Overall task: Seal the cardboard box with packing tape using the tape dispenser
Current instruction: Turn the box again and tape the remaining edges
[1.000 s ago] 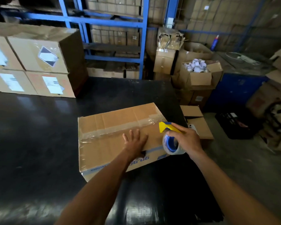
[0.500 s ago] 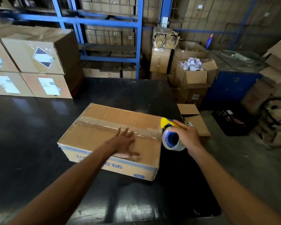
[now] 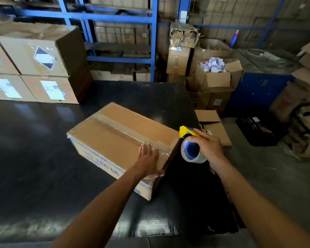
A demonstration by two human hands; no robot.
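Left hand (image 3: 148,158): fingers (image 3: 144,148) spread flat, palm down on the top of the cardboard box (image 3: 114,138), at its near right corner, fingertips on the tape strip (image 3: 125,135).
Right hand (image 3: 208,147): fingers curled around the tape dispenser (image 3: 190,145), yellow and blue, clear roll fitted; held just beside the box's right end, at the strip's end.
Cardboard box: closed, lying skewed on the black bench (image 3: 34,158), right of centre; clear strip along the top seam.
Stacked cartons (image 3: 36,65): far left of bench.
Blue racking (image 3: 118,17): behind the bench.
Open carton of white rolls (image 3: 216,74): on the floor, at right.
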